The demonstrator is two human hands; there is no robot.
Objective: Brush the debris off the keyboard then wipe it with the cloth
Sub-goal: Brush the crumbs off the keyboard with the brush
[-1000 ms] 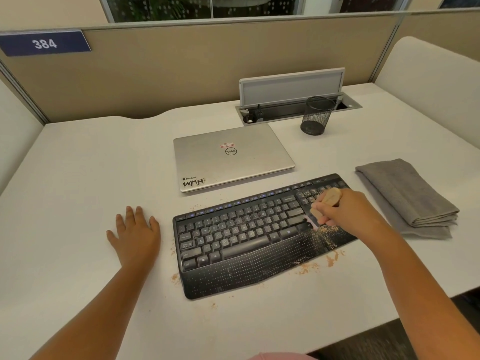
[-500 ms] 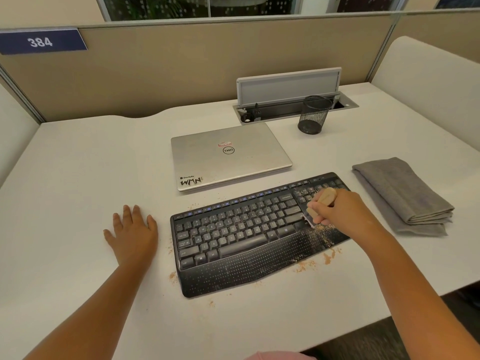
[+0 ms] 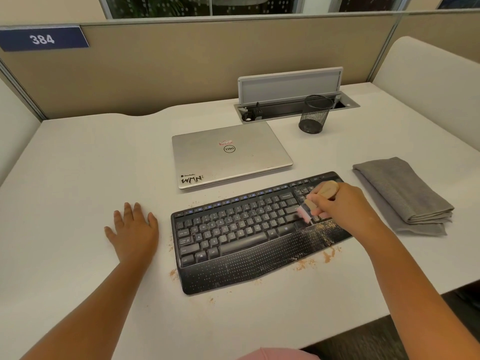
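A black keyboard (image 3: 241, 237) with a dotted palm rest lies slanted on the white desk. Tan debris (image 3: 323, 228) dusts its right palm rest, and more crumbs lie on the desk along its front and left edges. My right hand (image 3: 340, 203) grips a small wooden-handled brush (image 3: 324, 194), whose pinkish bristles touch the keys at the keyboard's right end. My left hand (image 3: 133, 231) rests flat on the desk, fingers spread, just left of the keyboard. A folded grey cloth (image 3: 400, 193) lies to the right of the keyboard.
A closed silver laptop (image 3: 230, 155) sits just behind the keyboard. Behind it to the right stands a black mesh pen cup (image 3: 314, 116), next to an open cable tray (image 3: 293, 107) with a raised lid. Beige partitions wall the desk; its front edge runs near my right forearm.
The brush and my right hand have shifted slightly left over the keyboard's right keys. My left hand has stayed flat in place.
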